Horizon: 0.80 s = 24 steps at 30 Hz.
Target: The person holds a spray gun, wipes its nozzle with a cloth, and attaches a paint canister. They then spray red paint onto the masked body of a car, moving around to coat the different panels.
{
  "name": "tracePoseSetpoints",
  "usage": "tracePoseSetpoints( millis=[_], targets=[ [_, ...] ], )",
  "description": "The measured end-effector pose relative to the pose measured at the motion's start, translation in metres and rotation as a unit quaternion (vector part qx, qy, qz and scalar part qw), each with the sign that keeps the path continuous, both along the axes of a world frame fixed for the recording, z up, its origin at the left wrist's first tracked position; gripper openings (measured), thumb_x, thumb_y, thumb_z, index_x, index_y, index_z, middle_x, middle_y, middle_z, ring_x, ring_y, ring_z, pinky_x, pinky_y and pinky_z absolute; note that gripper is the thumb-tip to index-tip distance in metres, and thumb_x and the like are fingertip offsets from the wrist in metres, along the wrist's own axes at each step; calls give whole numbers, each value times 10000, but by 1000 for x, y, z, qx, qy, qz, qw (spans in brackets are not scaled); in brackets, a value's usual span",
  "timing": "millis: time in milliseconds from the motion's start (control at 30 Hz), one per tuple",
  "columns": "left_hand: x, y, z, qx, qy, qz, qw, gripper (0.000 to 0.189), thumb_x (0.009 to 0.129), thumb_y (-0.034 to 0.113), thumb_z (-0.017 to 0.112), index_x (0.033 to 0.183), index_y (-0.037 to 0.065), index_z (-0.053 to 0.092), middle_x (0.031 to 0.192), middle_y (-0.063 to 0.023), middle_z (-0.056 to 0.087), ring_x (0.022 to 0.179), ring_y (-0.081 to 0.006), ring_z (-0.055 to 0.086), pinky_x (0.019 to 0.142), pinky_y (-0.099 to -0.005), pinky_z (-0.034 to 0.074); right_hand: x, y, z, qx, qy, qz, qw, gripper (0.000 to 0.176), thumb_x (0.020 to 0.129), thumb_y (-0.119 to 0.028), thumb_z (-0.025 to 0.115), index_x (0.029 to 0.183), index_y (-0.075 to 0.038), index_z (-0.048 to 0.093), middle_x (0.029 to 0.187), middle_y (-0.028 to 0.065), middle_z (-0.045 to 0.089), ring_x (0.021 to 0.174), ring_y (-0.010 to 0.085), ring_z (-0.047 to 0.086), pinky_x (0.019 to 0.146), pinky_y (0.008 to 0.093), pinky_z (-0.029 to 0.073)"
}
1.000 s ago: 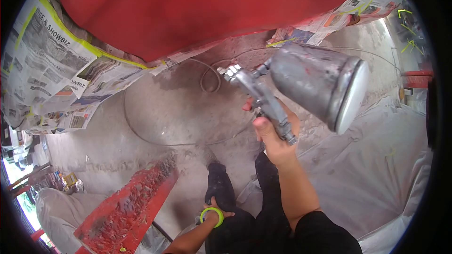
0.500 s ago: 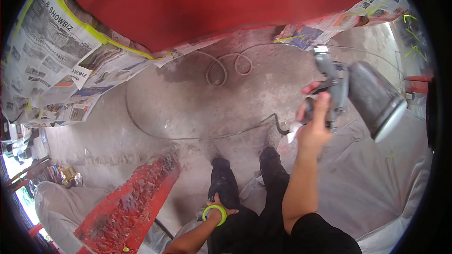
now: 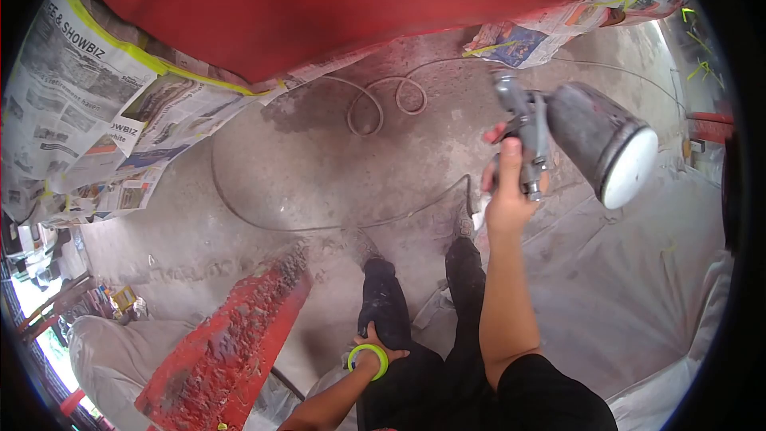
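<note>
My right hand (image 3: 511, 195) is wrapped round the handle of a grey metal spray gun (image 3: 527, 124). Its dark paint cup (image 3: 594, 132) with a whitish lid tilts off to the right, and the nozzle end points toward the red panel (image 3: 319, 4) across the top. A gap of floor shows between nozzle and panel. My left hand (image 3: 381, 345) lies on my dark trouser leg with fingers apart. Around that wrist sits a yellow-green ring, like a roll of masking tape (image 3: 368, 361).
Newspaper (image 3: 88, 104) held with yellow tape masks the panel's edges. A thin hose (image 3: 343, 227) loops over the concrete floor. At lower left stands a red beam (image 3: 231, 343) crusted with grey residue. Plastic sheeting (image 3: 614, 295) covers the right side.
My right hand has swung the spray gun left and slightly up, and the cup's lid faces me more. My left hand stays on the leg.
</note>
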<state>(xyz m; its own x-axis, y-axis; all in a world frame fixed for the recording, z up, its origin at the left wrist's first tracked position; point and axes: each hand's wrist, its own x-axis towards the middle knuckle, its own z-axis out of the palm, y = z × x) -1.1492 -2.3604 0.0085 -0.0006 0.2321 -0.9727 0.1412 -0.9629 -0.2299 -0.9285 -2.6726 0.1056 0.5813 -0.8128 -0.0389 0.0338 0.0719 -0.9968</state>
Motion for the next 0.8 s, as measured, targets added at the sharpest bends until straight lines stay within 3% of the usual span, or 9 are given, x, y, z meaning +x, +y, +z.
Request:
tracePoseSetpoints(
  millis=[133, 233, 300, 367, 433, 467, 567, 667, 800],
  targets=[
    [1, -1, 0, 2, 0, -2, 1000, 1416, 532, 618, 879, 1581, 189, 30, 1512, -307, 214, 1372, -445, 387, 1130, -454, 373, 4, -4, -6, -31, 23, -22, 999, 269, 1008, -228, 574, 1076, 28, 621, 871, 95, 655, 488, 60, 442, 443, 220, 337],
    [1, -3, 1, 11, -2, -10, 1000, 1415, 523, 617, 885, 1578, 218, 31, 1519, -293, 216, 1389, -444, 361, 1133, -468, 366, -8, 5, -21, -45, 65, 117, 990, 249, 926, -205, 710, 1028, 17, 657, 896, 67, 681, 607, 79, 549, 554, 234, 428],
    [-2, -2, -3, 19, -8, -5, 1000, 1407, 512, 605, 898, 1574, 283, 33, 1535, -254, 216, 1410, -443, 326, 1135, -499, 360, 0, 17, -12, -18, 41, 186, 981, 254, 897, -193, 741, 1021, 16, 668, 869, 60, 673, 676, 98, 578, 622, 247, 454],
    [0, -4, -1, 17, -6, -3, 1000, 1406, 514, 604, 898, 1575, 283, 32, 1530, -252, 224, 1401, -435, 344, 1130, -495, 366, 3, 19, -14, -23, 24, 219, 975, 260, 879, -181, 761, 1022, 18, 675, 850, 53, 669, 723, 109, 598, 670, 254, 472],
    [4, -6, 2, 17, -6, -2, 1000, 1405, 517, 603, 898, 1575, 282, 30, 1524, -251, 233, 1389, -428, 363, 1125, -490, 373, 10, 15, -30, -61, 15, 218, 974, 268, 871, -170, 769, 1032, 24, 678, 839, 49, 669, 750, 112, 607, 700, 255, 481],
    [6, -7, 3, 18, -6, -2, 1000, 1405, 518, 602, 898, 1575, 282, 29, 1521, -250, 237, 1382, -426, 372, 1122, -486, 377, 13, 9, -33, -74, 14, 184, 980, 240, 883, -198, 763, 974, 8, 678, 783, 12, 637, 710, 87, 569, 656, 245, 453],
    [5, -5, 1, 16, -9, -5, 1000, 1406, 520, 598, 898, 1576, 281, 26, 1511, -248, 246, 1368, -423, 391, 1116, -477, 386, 12, -17, -61, -2, 78, 63, 995, 234, 900, -227, 751, 914, -9, 667, 725, -26, 576, 670, 64, 507, 605, 244, 409],
    [5, -5, 0, 14, -7, 1, 1000, 1407, 521, 595, 899, 1576, 280, 23, 1507, -249, 245, 1365, -422, 395, 1114, -473, 389, 16, -42, -74, -58, 89, -19, 994, 286, 946, -264, 684, 1014, 13, 669, 810, 54, 680, 458, 51, 461, 409, 223, 328],
    [5, -5, 0, 14, -8, 0, 1000, 1405, 524, 590, 899, 1577, 276, 24, 1508, -250, 239, 1368, -420, 392, 1116, -474, 387, 20, -46, -90, -74, 106, -14, 992, 306, 937, -287, 699, 1018, 6, 668, 748, 26, 659, 464, 41, 454, 416, 218, 327]
  ],
)
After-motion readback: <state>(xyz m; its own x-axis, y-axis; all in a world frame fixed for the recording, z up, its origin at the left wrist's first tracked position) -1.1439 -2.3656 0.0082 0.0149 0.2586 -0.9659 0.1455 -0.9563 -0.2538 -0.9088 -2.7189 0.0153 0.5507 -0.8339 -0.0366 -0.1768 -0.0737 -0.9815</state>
